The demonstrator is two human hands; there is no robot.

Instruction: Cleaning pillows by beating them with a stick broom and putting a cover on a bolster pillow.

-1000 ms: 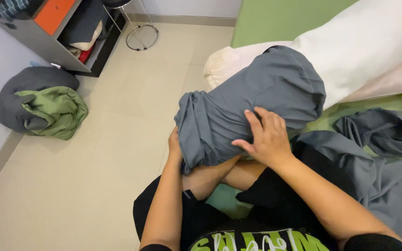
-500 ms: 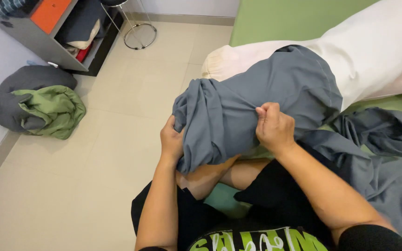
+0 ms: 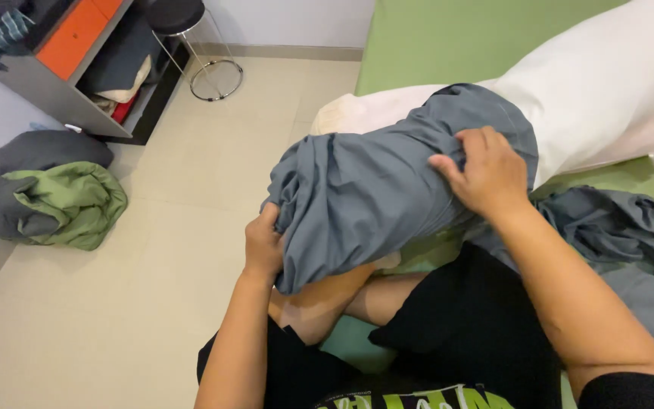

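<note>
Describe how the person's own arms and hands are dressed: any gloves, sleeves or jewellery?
Both are bare: the left hand and right hand wear no gloves, rings or watch. The forearms are uncovered. A short black sleeve shows only at the right upper arm.

Pale tiled floor [image 3: 153, 303], grey shelf unit [image 3: 54, 83] with an orange panel, white wall [image 3: 289, 19].
</note>
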